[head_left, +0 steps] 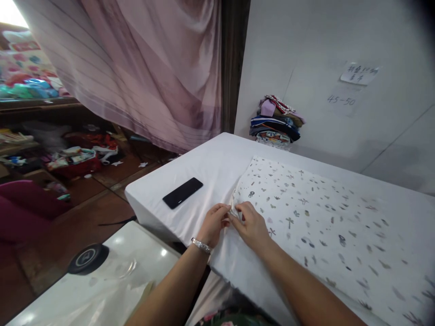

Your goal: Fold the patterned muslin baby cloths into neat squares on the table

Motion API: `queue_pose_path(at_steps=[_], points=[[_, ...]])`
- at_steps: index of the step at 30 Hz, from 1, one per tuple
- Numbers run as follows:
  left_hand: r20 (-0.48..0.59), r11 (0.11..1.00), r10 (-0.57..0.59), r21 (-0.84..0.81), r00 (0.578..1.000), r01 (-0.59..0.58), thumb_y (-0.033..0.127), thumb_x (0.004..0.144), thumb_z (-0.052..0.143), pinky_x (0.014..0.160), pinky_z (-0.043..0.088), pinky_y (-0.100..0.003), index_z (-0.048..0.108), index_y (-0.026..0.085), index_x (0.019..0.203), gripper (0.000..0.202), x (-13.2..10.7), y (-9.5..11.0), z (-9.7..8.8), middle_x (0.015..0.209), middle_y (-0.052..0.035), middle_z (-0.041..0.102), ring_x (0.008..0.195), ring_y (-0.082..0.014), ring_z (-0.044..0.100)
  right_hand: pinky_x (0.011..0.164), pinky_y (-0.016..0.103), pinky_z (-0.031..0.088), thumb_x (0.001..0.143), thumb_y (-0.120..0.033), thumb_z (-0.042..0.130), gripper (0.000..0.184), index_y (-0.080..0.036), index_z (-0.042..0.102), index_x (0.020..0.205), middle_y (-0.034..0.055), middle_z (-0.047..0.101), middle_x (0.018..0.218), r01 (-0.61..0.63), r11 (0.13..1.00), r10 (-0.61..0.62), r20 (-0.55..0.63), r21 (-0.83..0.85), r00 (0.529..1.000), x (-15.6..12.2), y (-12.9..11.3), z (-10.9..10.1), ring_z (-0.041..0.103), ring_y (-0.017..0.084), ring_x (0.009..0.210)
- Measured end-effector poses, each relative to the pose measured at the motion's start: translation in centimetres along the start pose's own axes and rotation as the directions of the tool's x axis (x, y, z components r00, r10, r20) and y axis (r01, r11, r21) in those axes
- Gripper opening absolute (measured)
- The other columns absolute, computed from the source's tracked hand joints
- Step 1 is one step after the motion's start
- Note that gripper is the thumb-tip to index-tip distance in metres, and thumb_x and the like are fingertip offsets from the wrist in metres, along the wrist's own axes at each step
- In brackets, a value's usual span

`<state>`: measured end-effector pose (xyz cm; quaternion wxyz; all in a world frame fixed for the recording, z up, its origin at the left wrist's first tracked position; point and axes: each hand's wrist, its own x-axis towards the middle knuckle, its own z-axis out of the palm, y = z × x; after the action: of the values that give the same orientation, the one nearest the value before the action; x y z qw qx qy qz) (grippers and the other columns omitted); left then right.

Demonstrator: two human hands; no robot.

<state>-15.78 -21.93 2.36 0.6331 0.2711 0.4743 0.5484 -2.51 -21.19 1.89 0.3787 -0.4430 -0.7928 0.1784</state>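
A white cloth printed with small plants and shapes [299,213] lies spread over the right part of the white-covered table [210,158]. At its left edge my left hand [215,222], with a silvery bracelet at the wrist, pinches the fabric. My right hand [249,224] pinches the same edge, and the fingertips of both hands nearly meet there. The bit of cloth between the fingers is partly hidden. To the left of my hands a black phone [182,192] lies flat on the table.
A stack of folded clothes [277,122] stands at the table's back edge against the white wall. A pink curtain [163,68] hangs behind. At lower left, a white surface [118,280] carries a round dark object [88,258]. A red box [76,163] sits on the floor.
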Motion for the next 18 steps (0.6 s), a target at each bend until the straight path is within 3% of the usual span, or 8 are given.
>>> queue_pose_path(at_steps=[5, 10, 12, 15, 18], points=[[-0.085, 0.993, 0.091, 0.081, 0.992, -0.084, 0.035, 0.062, 0.066, 0.048, 0.037, -0.017, 0.052, 0.016, 0.069, 0.025, 0.12, -0.1, 0.21, 0.062, 0.0025, 0.05, 0.056, -0.0076, 0.049, 0.07, 0.027, 0.043, 0.089, -0.027, 0.04, 0.02, -0.021, 0.057, 0.083, 0.0038, 0.056, 0.082, 0.033, 0.986, -0.029, -0.028, 0.166, 0.999, 0.49, 0.18, -0.38, 0.053, 0.015, 0.077], [-0.083, 0.981, 0.164, 0.116, 0.983, -0.154, 0.033, 0.064, 0.064, 0.049, 0.041, -0.019, 0.05, 0.017, 0.078, 0.026, 0.23, -0.46, 0.31, 0.063, 0.0033, 0.052, 0.056, -0.0081, 0.05, 0.062, 0.026, 0.042, 0.084, -0.034, 0.051, 0.02, -0.021, 0.058, 0.097, 0.0037, 0.057, 0.084, -0.004, 0.981, 0.004, -0.001, 0.194, 1.0, 0.51, 0.36, -0.2, 0.051, 0.014, 0.068], [-0.082, 0.966, 0.216, 0.163, 0.973, -0.201, 0.033, 0.065, 0.063, 0.049, 0.042, -0.019, 0.051, 0.017, 0.081, 0.026, 0.36, -0.58, 0.38, 0.064, 0.0025, 0.054, 0.057, -0.0085, 0.051, 0.063, 0.026, 0.042, 0.085, -0.032, 0.049, 0.017, -0.021, 0.059, 0.093, 0.0031, 0.057, 0.081, -0.012, 0.977, 0.017, -0.02, 0.214, 1.0, 0.54, 0.36, -0.08, 0.051, 0.014, 0.068], [-0.094, 0.952, 0.255, 0.201, 0.962, -0.233, 0.032, 0.066, 0.062, 0.049, 0.043, -0.02, 0.052, 0.016, 0.082, 0.024, 0.59, -0.59, 0.48, 0.066, 0.0019, 0.055, 0.058, -0.0087, 0.05, 0.061, 0.025, 0.04, 0.087, -0.033, 0.045, 0.02, -0.02, 0.059, 0.081, 0.0014, 0.056, 0.074, -0.079, 0.946, 0.099, -0.047, 0.313, 0.994, 0.67, 0.49, -0.13, 0.052, 0.013, 0.067], [-0.11, 0.972, 0.206, 0.138, 0.972, -0.191, 0.032, 0.065, 0.062, 0.049, 0.043, -0.019, 0.053, 0.016, 0.079, 0.024, 0.72, -0.4, 0.51, 0.066, 0.0021, 0.054, 0.057, -0.008, 0.049, 0.057, 0.024, 0.038, 0.089, -0.034, 0.042, 0.025, -0.019, 0.057, 0.075, -0.0005, 0.053, 0.064, -0.159, 0.928, 0.194, -0.071, 0.336, 0.978, 0.65, 0.87, -0.5, 0.05, 0.013, 0.06]])
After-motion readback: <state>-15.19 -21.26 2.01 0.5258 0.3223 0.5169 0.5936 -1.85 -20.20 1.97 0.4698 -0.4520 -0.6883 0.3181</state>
